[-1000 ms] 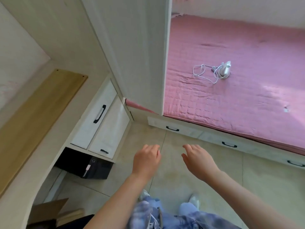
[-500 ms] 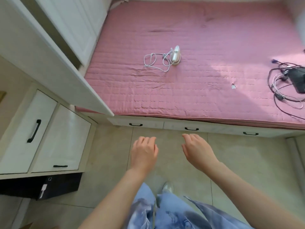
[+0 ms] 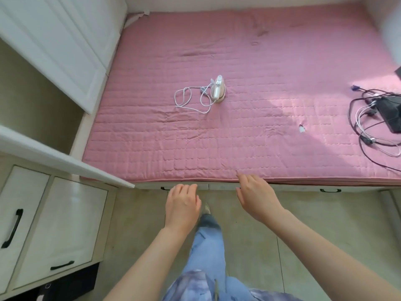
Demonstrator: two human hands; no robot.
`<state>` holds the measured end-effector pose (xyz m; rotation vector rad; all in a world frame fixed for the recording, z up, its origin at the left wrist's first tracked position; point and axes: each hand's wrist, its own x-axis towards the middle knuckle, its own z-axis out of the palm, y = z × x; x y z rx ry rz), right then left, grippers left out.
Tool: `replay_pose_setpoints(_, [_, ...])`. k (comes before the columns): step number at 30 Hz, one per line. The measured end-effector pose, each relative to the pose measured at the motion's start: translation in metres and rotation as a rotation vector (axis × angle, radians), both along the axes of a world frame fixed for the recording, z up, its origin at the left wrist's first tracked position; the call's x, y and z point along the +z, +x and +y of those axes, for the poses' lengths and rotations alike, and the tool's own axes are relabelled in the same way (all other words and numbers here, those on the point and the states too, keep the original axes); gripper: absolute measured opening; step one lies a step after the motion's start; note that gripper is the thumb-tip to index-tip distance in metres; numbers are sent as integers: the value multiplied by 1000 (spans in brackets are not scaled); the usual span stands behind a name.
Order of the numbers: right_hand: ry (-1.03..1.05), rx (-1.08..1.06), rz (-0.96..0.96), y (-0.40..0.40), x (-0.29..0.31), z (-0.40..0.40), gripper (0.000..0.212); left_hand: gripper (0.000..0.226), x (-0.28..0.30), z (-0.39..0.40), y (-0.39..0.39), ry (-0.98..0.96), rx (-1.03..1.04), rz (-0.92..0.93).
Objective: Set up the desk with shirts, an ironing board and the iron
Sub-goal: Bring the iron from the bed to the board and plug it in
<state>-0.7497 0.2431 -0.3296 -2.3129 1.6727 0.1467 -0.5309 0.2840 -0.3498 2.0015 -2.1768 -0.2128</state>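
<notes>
Two empty hands lead a person toward a pink bed (image 3: 249, 135): the left hand (image 3: 182, 206) and the right hand (image 3: 257, 197) hang forward with fingers relaxed, holding nothing, likely raised ready to reach. At 12 o'clock, well apart from both, the iron (image 3: 218, 89) stands on its heel mid-mattress, its white cord (image 3: 191, 99) looped at its 9 o'clock. Dark cables (image 3: 373, 124) tangle at 2 o'clock. White drawers (image 3: 58, 231) sit at 9 o'clock. No shirts or board are visible.

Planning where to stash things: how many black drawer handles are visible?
5: two on the cabinet at left, three under the bed, two partly behind hands.
</notes>
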Motion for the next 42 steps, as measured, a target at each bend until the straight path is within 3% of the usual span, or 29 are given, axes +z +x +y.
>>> replay_pose_setpoints(11, [81, -41, 20, 18, -10, -184, 34, 20, -13, -194, 34, 166, 49, 4])
replay_pose_setpoints(19, [137, 35, 40, 11, -39, -290, 31, 32, -34, -284, 23, 303, 193, 30])
replay_pose_setpoints(27, [193, 127, 39, 13, -85, -384, 29, 25, -85, -355, 7, 397, 385, 168])
replay_pose_setpoints(32, [219, 171, 46, 26, -123, -428, 31, 32, -126, -403, 23, 429, 503, 274])
replay_pose_setpoints(42, [316, 2, -143, 69, -221, -509, 29, 30, -222, -500, 69, 502, 658, 402])
